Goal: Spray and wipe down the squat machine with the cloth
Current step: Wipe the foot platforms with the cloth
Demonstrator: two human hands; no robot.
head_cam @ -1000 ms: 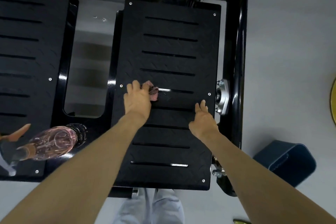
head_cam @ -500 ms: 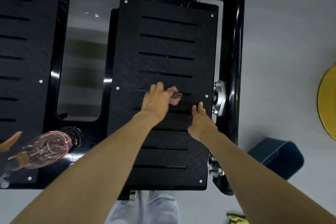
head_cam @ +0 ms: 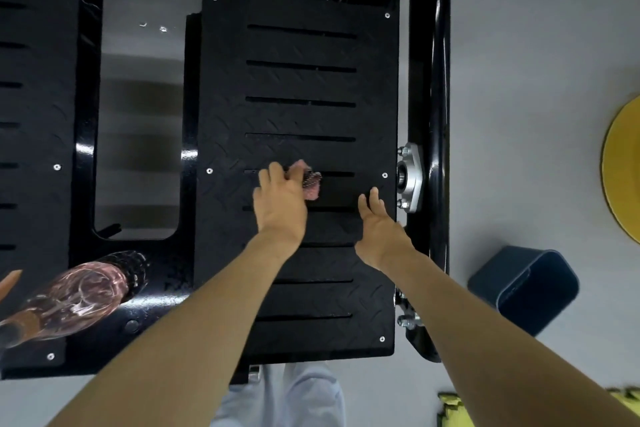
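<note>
Pressing the pink cloth point(head_cam: 310, 181) onto the right footplate point(head_cam: 301, 80) of the squat machine point(head_cam: 440, 87), at the fifth slot from the top, a little right of the plate's middle. Gripping it with the left hand point(head_cam: 280, 206), fingers curled over the wad. Resting the right hand point(head_cam: 381, 227) just beside, fingers straight and flat on the plate near its right edge, close to the silver bearing housing point(head_cam: 411, 177). Farther left, across the near corner of the left footplate point(head_cam: 34, 114) — a clear spray bottle point(head_cam: 81, 295) on its side, pink-tinted within, level unreadable. Right of the frame, on the grey floor, a dark blue bin point(head_cam: 523, 289); cannot tell what is in it. Against a second ago: cloth farther right along the same slot, nearer the right hand — that hand unmoved.
</note>
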